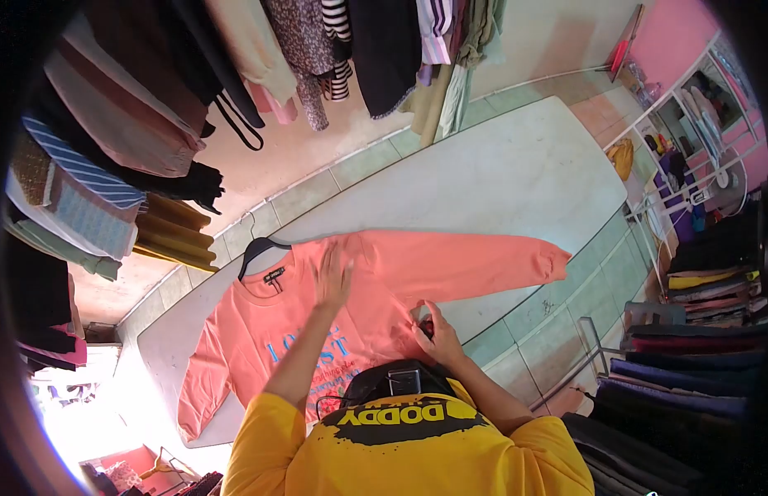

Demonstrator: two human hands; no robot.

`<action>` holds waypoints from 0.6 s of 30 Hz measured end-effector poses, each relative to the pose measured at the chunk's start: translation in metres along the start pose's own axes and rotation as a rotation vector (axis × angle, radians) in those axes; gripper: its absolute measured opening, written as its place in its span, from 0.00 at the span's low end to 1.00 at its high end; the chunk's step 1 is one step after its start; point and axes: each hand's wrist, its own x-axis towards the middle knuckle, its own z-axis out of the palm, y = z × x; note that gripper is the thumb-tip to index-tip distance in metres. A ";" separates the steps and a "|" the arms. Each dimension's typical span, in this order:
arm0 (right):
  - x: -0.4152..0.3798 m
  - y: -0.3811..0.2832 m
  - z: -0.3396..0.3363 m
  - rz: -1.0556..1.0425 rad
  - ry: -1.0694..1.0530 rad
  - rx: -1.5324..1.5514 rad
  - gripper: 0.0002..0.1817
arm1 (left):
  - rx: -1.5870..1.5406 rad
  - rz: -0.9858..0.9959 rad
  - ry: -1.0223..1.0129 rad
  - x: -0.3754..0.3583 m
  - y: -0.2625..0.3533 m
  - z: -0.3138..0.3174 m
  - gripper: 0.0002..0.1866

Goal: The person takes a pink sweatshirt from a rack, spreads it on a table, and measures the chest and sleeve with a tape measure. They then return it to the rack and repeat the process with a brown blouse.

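A coral-pink long-sleeved sweatshirt lies front up, with blue lettering on its chest. One sleeve stretches to the right; the other hangs toward the lower left. A black hanger sits in its neckline, the hook pointing away from me. My left hand rests flat on the upper chest near the shoulder, fingers spread. Beside the sweatshirt's side seam, below the underarm, my right hand is curled with thumb and fingers bent. A small dark and reddish thing shows within its fingers, too small to name.
Beneath the sweatshirt is a pale board on a tiled floor. Hanging clothes line the far and left sides. Dark folded or hung garments crowd the right. A white metal rack and a grey rail stand at right.
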 end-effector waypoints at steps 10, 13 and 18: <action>-0.009 0.016 -0.012 -0.094 -0.036 0.011 0.29 | 0.288 -0.054 -0.077 -0.105 0.019 -0.004 0.33; -0.030 0.036 -0.029 -0.161 0.071 0.016 0.25 | 0.295 -0.075 -0.062 -0.106 0.018 -0.002 0.32; -0.070 0.078 -0.077 0.076 0.316 0.057 0.20 | 0.270 -0.078 -0.025 -0.105 0.016 -0.003 0.31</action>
